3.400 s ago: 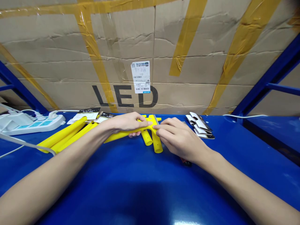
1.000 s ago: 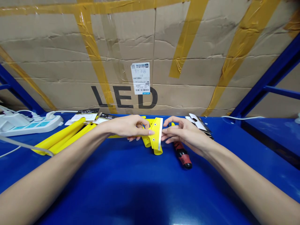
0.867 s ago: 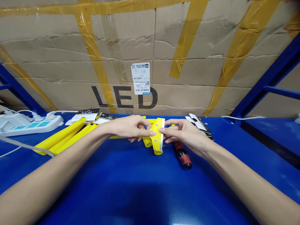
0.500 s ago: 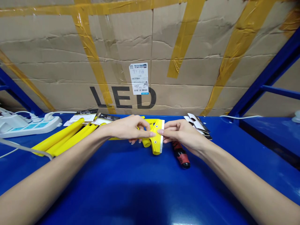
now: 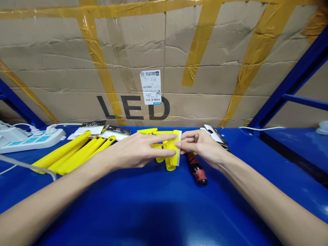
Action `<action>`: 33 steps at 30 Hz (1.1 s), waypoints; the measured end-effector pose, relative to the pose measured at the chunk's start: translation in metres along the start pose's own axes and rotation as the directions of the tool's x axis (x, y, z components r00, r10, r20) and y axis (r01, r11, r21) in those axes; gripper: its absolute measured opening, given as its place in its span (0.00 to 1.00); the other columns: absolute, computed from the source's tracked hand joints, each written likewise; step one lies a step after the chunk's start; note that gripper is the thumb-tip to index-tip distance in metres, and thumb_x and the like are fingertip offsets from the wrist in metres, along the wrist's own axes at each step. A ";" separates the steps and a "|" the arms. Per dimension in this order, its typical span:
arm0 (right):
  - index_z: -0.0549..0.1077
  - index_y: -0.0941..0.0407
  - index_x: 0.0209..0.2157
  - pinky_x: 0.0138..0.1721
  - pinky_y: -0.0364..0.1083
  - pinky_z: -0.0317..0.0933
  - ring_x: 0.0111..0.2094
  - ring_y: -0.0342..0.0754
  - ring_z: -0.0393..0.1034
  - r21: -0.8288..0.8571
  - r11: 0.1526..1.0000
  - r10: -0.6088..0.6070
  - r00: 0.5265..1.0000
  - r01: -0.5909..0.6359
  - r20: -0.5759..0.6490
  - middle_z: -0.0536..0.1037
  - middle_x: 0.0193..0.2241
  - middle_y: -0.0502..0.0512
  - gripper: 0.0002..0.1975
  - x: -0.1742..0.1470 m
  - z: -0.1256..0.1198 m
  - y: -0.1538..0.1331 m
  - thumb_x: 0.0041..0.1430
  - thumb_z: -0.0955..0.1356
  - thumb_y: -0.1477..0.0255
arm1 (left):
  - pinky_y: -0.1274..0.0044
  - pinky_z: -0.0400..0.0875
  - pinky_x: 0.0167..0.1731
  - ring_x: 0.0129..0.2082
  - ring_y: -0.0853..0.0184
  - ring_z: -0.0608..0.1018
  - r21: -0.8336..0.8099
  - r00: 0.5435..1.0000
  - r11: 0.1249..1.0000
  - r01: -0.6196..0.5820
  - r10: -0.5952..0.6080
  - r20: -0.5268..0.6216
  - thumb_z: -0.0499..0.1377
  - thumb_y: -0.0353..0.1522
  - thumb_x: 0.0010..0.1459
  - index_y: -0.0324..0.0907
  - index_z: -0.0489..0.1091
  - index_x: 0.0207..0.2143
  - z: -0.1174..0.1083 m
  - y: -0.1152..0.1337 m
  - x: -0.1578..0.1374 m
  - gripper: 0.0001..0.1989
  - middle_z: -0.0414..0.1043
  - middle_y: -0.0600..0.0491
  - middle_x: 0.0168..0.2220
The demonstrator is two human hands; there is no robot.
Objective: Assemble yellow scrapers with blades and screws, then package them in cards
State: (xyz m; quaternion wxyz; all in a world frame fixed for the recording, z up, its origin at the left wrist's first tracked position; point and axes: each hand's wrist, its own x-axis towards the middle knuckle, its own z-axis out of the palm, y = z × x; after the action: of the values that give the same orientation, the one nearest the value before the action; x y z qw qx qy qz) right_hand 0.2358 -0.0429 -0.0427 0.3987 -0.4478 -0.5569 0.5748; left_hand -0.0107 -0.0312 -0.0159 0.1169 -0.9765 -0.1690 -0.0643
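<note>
A yellow scraper head (image 5: 171, 145) with a white strip along its right edge is held just over the blue table (image 5: 164, 205). My right hand (image 5: 198, 145) pinches this strip between thumb and fingers. Across the yellow face reach the outstretched, parted thumb and index finger of my left hand (image 5: 139, 148), touching it without a visible closed grip. Other yellow scraper pieces (image 5: 160, 159) lie beneath and behind, partly covered by the hands. Below my right hand rests a red-and-black tool handle (image 5: 198, 172), its far end hidden.
Yellow tubular handles (image 5: 69, 153) lie at left beside packaging cards (image 5: 89, 128). More cards (image 5: 215, 135) are behind my right hand. A white power strip (image 5: 46, 138) with cables sits far left. A large cardboard box (image 5: 205, 102) stands along the back, between blue metal posts (image 5: 279, 82).
My left hand has loosened from its bent-finger hold, and its index finger now stretches over the scraper head. The head has turned slightly; my right hand keeps its pinch.
</note>
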 end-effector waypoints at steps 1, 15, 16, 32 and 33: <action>0.78 0.59 0.25 0.33 0.44 0.67 0.26 0.43 0.72 -0.003 1.000 -0.008 1.000 0.008 0.006 0.79 0.21 0.51 0.16 0.000 0.000 0.000 0.36 0.83 0.68 | 0.74 0.74 0.40 0.53 0.56 0.79 0.033 1.000 0.999 -0.011 0.010 0.018 0.54 0.19 0.57 0.56 0.66 0.62 0.000 0.001 -0.001 0.34 0.55 0.47 0.71; 0.78 0.58 0.26 0.34 0.42 0.68 0.27 0.42 0.73 0.033 0.999 -0.024 0.998 0.022 0.061 0.81 0.24 0.51 0.16 -0.001 0.000 0.000 0.38 0.82 0.66 | 0.73 0.74 0.40 0.51 0.57 0.78 0.144 0.995 0.989 -0.036 0.022 0.098 0.54 0.15 0.47 0.53 0.67 0.60 0.005 0.006 -0.007 0.40 0.49 0.47 0.73; 0.79 0.58 0.26 0.34 0.42 0.68 0.27 0.41 0.73 0.037 0.999 -0.024 0.998 0.022 0.060 0.81 0.24 0.51 0.16 -0.001 -0.001 0.000 0.38 0.82 0.66 | 0.73 0.74 0.41 0.52 0.56 0.78 0.119 0.996 0.992 -0.031 0.021 0.086 0.53 0.14 0.46 0.53 0.67 0.60 0.005 0.005 -0.007 0.41 0.47 0.47 0.74; 0.78 0.57 0.27 0.32 0.42 0.66 0.26 0.41 0.70 -0.053 0.992 -0.110 0.994 0.110 0.013 0.78 0.23 0.50 0.15 -0.001 -0.005 -0.001 0.42 0.81 0.64 | 0.67 0.77 0.45 0.53 0.52 0.79 0.080 0.999 0.996 -0.025 0.023 0.024 0.55 0.16 0.51 0.50 0.69 0.61 0.008 0.003 0.001 0.37 0.52 0.41 0.72; 0.78 0.57 0.27 0.32 0.43 0.66 0.26 0.42 0.70 -0.054 0.991 -0.121 0.993 0.121 0.006 0.78 0.23 0.50 0.15 -0.001 -0.004 -0.001 0.42 0.81 0.63 | 0.66 0.77 0.45 0.53 0.52 0.79 0.081 1.000 0.997 -0.018 0.016 0.023 0.55 0.16 0.51 0.50 0.70 0.60 0.008 0.004 0.001 0.36 0.53 0.41 0.72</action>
State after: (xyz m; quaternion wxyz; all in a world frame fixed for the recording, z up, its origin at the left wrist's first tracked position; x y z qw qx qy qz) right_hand 0.2401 -0.0430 -0.0418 0.4198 -0.4229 -0.5991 0.5347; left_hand -0.0075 -0.0323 -0.0240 0.1552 -0.9731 -0.1643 -0.0456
